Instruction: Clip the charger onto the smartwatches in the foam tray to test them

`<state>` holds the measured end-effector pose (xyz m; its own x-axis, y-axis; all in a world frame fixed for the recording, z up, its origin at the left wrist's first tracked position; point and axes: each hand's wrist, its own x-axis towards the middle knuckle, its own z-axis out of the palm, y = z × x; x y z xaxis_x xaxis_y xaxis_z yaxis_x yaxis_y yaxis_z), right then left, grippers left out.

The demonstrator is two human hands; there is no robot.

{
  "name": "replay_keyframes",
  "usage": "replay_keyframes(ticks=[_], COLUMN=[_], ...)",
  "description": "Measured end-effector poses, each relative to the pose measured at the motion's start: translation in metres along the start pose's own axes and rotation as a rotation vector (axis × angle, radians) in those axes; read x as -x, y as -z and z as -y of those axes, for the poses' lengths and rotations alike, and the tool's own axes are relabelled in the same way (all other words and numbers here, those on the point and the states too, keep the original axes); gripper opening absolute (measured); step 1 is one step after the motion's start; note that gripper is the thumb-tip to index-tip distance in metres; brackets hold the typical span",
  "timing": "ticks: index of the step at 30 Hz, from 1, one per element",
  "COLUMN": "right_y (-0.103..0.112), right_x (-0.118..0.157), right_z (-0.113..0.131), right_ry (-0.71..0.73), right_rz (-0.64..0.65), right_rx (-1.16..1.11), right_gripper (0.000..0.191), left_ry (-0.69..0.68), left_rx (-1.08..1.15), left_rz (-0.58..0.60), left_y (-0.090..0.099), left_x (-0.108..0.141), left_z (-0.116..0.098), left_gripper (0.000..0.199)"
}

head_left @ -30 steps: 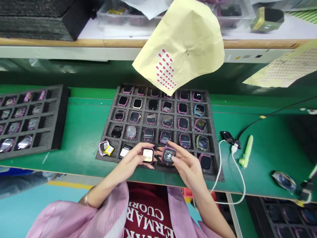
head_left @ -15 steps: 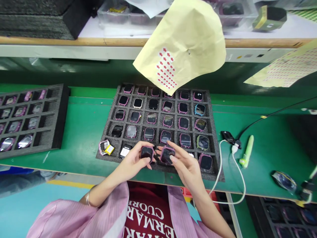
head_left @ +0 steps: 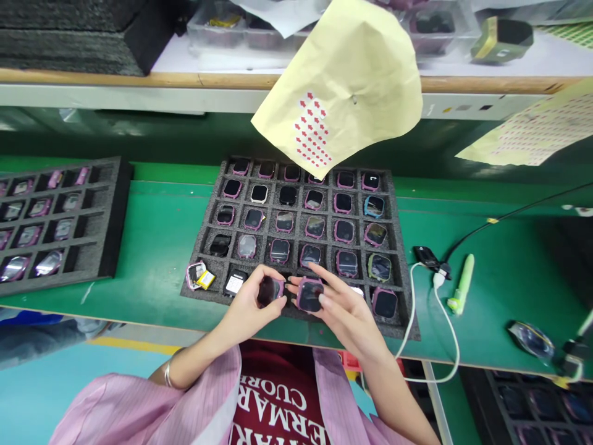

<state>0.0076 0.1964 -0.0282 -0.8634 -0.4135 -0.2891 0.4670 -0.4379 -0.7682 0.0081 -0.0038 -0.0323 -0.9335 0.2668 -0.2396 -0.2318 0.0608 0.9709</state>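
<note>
Between the fingers and thumb of my left hand point(head_left: 252, 304) is a purple-framed smartwatch body point(head_left: 269, 290), its dark screen partly covered. My right hand point(head_left: 347, 312) grips another purple-framed smartwatch body point(head_left: 309, 294), screen facing up, thumb at its right edge. The two are held side by side, a small gap apart, over the front row of a grey foam tray point(head_left: 296, 242). Watch bodies sit in the tray's compartments, mostly purple, with a white-framed one point(head_left: 259, 193), a blue one point(head_left: 373, 206) and a green one point(head_left: 380, 267). An opened case with a yellow battery point(head_left: 206, 279) lies at the front left corner.
Left stands a second foam tray point(head_left: 107, 228) of watch parts. To the right lie a white cable point(head_left: 453, 337), a small black device point(head_left: 425, 254), a light green pen-like tool point(head_left: 462, 285) and a clear-wrapped item point(head_left: 531, 339). Yellow sticker paper point(head_left: 356, 93) hangs from the shelf above.
The watch body in my left hand has tilted and shifted slightly left, with the thumb now at its lower right edge. The one in my right hand has moved slightly left and down.
</note>
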Motion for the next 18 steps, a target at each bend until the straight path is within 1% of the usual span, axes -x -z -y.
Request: replay_keyframes(ticks=[3,7,14,18], right_y=[-0.002,-0.002,0.005,0.005], right_x=[0.002,0.003,0.0,0.0], right_z=[0.002,0.0,-0.007,-0.009], right_ry=[-0.046,-0.053,0.042,0.038], right_rz=[0.006,-0.012,-0.004,-0.022], right_rx=[-0.052,-0.009,0.006,0.011], right_gripper=[0.046,0.042,0.032,0.033], left_ry=[0.0,0.011,0.0,-0.02], left_rx=[0.003,0.0,-0.017,-0.033], left_rz=[-0.006,-0.009,0.033,0.035], left_y=[0.0,-0.001,-0.003,-0.003], left_x=[0.0,0.001,0.005,0.005], left_z=[0.001,0.0,-0.005,-0.005], left_gripper=[0.023,0.023,0.021,0.023])
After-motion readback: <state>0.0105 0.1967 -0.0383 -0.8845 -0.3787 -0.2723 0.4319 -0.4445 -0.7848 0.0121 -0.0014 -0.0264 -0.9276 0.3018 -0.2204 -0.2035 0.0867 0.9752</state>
